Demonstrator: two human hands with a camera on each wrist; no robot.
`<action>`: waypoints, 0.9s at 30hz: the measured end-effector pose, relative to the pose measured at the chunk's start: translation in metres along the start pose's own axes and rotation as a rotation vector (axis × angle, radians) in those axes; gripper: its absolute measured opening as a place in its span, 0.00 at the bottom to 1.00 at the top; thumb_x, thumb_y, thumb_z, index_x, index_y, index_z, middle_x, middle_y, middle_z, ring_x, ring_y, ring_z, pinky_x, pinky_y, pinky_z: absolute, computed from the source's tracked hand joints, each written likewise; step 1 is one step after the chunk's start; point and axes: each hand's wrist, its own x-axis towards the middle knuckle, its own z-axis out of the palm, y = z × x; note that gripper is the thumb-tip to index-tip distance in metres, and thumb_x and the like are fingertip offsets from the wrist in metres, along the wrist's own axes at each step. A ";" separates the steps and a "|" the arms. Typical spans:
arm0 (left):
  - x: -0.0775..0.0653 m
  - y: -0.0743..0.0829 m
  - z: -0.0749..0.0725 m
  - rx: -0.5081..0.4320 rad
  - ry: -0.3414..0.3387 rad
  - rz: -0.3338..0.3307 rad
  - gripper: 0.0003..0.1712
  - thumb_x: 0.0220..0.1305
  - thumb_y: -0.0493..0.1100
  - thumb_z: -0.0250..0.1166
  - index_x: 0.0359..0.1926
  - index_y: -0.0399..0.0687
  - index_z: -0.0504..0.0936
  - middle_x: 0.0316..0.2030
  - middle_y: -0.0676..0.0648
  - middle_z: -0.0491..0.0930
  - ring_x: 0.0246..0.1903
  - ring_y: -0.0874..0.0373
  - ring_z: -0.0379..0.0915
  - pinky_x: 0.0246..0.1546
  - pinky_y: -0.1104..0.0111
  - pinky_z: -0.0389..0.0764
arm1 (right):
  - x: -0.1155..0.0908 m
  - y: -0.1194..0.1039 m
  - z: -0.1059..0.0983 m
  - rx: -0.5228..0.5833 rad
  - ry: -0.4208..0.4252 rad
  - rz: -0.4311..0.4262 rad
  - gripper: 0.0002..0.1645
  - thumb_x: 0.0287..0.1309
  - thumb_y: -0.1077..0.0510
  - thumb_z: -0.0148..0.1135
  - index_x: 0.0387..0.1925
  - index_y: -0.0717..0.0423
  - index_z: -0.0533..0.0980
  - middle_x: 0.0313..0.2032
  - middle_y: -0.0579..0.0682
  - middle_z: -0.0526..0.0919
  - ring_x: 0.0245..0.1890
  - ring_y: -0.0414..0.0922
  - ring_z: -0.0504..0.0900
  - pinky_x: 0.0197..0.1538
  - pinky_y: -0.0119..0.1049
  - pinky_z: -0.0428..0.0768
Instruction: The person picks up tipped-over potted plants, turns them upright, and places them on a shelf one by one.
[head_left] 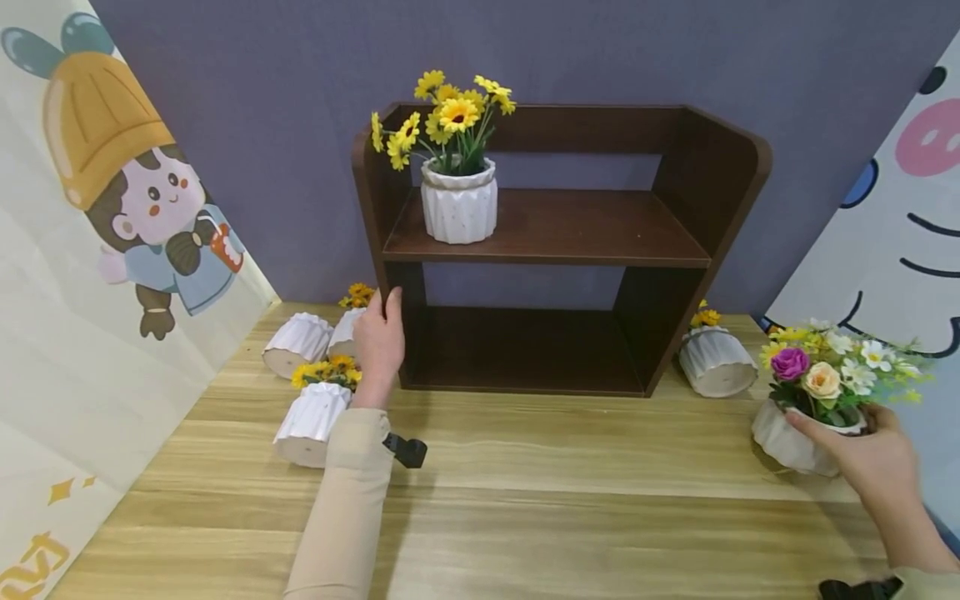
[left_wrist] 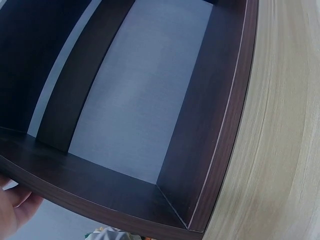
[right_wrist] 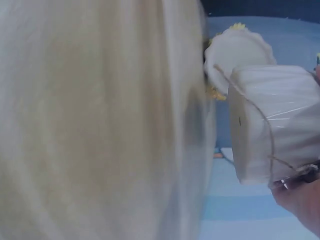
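Observation:
A dark brown two-tier shelf [head_left: 547,258] stands on the wooden table. My left hand [head_left: 380,346] holds its left side panel near mid-height; in the left wrist view, fingers [left_wrist: 20,205] show against the panel's outer face. At the far right my right hand [head_left: 877,458] grips the rim of a white flower pot [head_left: 791,437] with purple, cream, white and yellow flowers [head_left: 832,371]. In the right wrist view that pot [right_wrist: 280,120] has twine round it and its base shows. On the upper tier, at the left, stands a white pot [head_left: 460,204] of yellow daisies upright.
Several white pots with orange-yellow flowers lie tipped left of the shelf, one pot [head_left: 315,417] nearest the front. Another tipped pot [head_left: 717,362] lies right of the shelf. A grey-blue wall [head_left: 300,125] rises behind, with printed cartoon panels on both sides.

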 end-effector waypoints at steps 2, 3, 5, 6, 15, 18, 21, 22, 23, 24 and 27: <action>0.000 0.000 0.000 0.003 0.001 0.004 0.26 0.66 0.62 0.45 0.33 0.44 0.74 0.21 0.39 0.71 0.24 0.43 0.67 0.25 0.59 0.65 | -0.003 -0.008 -0.001 0.022 0.018 -0.004 0.64 0.47 0.36 0.61 0.67 0.70 0.38 0.65 0.73 0.42 0.62 0.71 0.50 0.55 0.63 0.59; 0.000 0.000 0.000 0.006 -0.002 0.005 0.26 0.66 0.62 0.45 0.33 0.44 0.74 0.20 0.39 0.71 0.23 0.43 0.67 0.25 0.59 0.64 | -0.004 -0.011 -0.002 0.031 0.025 -0.003 0.64 0.47 0.36 0.61 0.67 0.69 0.38 0.66 0.73 0.42 0.63 0.70 0.50 0.56 0.63 0.59; 0.000 -0.001 0.000 0.007 -0.004 0.005 0.26 0.66 0.62 0.44 0.33 0.44 0.74 0.20 0.40 0.70 0.23 0.44 0.66 0.24 0.60 0.64 | -0.007 -0.017 -0.002 0.036 0.033 -0.002 0.64 0.47 0.36 0.61 0.67 0.68 0.37 0.66 0.71 0.42 0.63 0.70 0.50 0.55 0.62 0.60; 0.000 -0.001 0.001 0.009 -0.004 0.004 0.26 0.66 0.62 0.44 0.33 0.44 0.74 0.20 0.40 0.70 0.23 0.44 0.66 0.24 0.60 0.64 | -0.009 -0.019 -0.002 0.040 0.034 -0.006 0.63 0.47 0.36 0.61 0.68 0.67 0.38 0.66 0.71 0.42 0.62 0.70 0.51 0.54 0.62 0.61; 0.000 -0.001 0.001 0.009 -0.008 0.001 0.25 0.66 0.61 0.45 0.34 0.45 0.74 0.19 0.40 0.70 0.23 0.44 0.67 0.24 0.60 0.64 | -0.021 -0.035 -0.004 0.058 0.125 -0.090 0.59 0.44 0.39 0.66 0.68 0.62 0.47 0.61 0.69 0.59 0.32 0.33 0.70 0.20 0.22 0.64; 0.000 -0.002 0.001 0.001 -0.005 -0.002 0.26 0.66 0.62 0.45 0.33 0.45 0.74 0.19 0.40 0.70 0.22 0.44 0.66 0.24 0.60 0.64 | -0.028 -0.045 -0.006 0.043 0.163 -0.116 0.58 0.43 0.39 0.67 0.67 0.62 0.50 0.55 0.68 0.65 0.23 0.24 0.60 0.18 0.24 0.65; 0.000 -0.002 0.001 0.004 -0.002 0.001 0.26 0.66 0.62 0.45 0.34 0.45 0.74 0.19 0.40 0.70 0.22 0.44 0.66 0.24 0.60 0.64 | -0.035 -0.056 -0.008 0.022 0.186 -0.118 0.57 0.43 0.38 0.65 0.67 0.62 0.51 0.52 0.66 0.66 0.22 0.29 0.60 0.17 0.28 0.65; 0.000 -0.002 0.001 0.008 0.000 0.003 0.26 0.66 0.62 0.45 0.34 0.45 0.74 0.20 0.39 0.71 0.22 0.43 0.67 0.24 0.60 0.65 | -0.037 -0.059 -0.008 0.020 0.191 -0.118 0.57 0.44 0.38 0.65 0.67 0.61 0.51 0.52 0.66 0.67 0.22 0.30 0.61 0.17 0.28 0.65; 0.000 -0.002 0.001 0.012 0.000 0.004 0.26 0.66 0.62 0.45 0.34 0.45 0.74 0.20 0.39 0.71 0.23 0.43 0.67 0.24 0.59 0.65 | -0.039 -0.063 -0.008 0.016 0.193 -0.115 0.57 0.44 0.37 0.65 0.67 0.61 0.51 0.52 0.65 0.67 0.22 0.32 0.61 0.17 0.28 0.64; 0.000 -0.002 0.001 0.013 -0.001 0.003 0.25 0.66 0.61 0.45 0.34 0.45 0.74 0.20 0.39 0.71 0.23 0.43 0.67 0.24 0.59 0.65 | -0.041 -0.066 -0.009 0.017 0.193 -0.113 0.57 0.44 0.37 0.65 0.67 0.61 0.51 0.52 0.66 0.67 0.23 0.32 0.61 0.17 0.28 0.64; 0.000 -0.002 0.001 0.014 0.002 0.003 0.26 0.66 0.62 0.45 0.34 0.45 0.74 0.20 0.39 0.71 0.23 0.43 0.67 0.24 0.59 0.65 | -0.044 -0.076 -0.010 0.041 0.200 -0.108 0.57 0.43 0.37 0.66 0.67 0.59 0.52 0.50 0.64 0.68 0.23 0.29 0.60 0.17 0.26 0.65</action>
